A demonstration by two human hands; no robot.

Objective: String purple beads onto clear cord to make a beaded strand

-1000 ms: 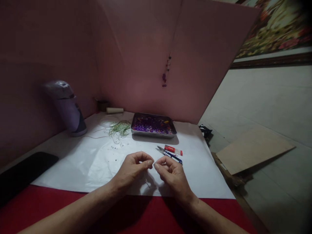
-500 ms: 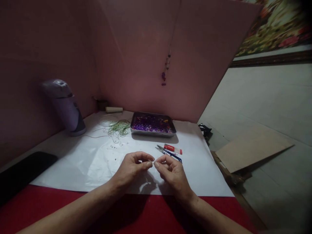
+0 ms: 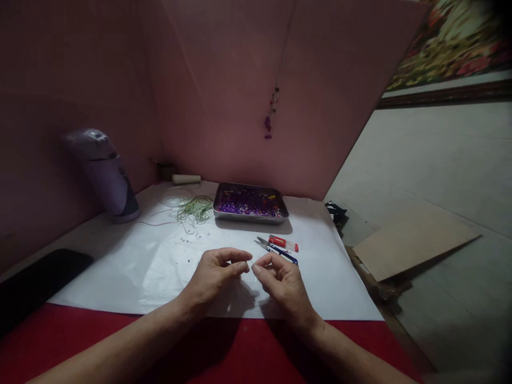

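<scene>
Over the front of the white sheet (image 3: 328, 277), my left hand (image 3: 222, 271) and my right hand (image 3: 280, 274) meet almost fingertip to fingertip. Each is closed in a pinch. A thin, pale strand seems to run between the fingertips, but what each hand grips is too small to make out. Just beyond my right hand lie blue-handled thread snips (image 3: 283, 254) and a red lighter (image 3: 278, 241). Farther back stands a metal tray (image 3: 250, 218) of purple beads (image 3: 240, 205). Tangled green thread (image 3: 196, 209) lies to its left.
A purple bottle (image 3: 110, 181) stands at the left, with a black object (image 3: 48, 277) nearer me. A pale spool (image 3: 186, 179) lies at the back. Beads on a string (image 3: 268, 122) hang before the pink wall. Several tiny beads lie left of my hands.
My left thumb has shifted slightly back from the right fingertips, and the gap between left thumb and index finger looks a little wider. The view has shifted very slightly.
</scene>
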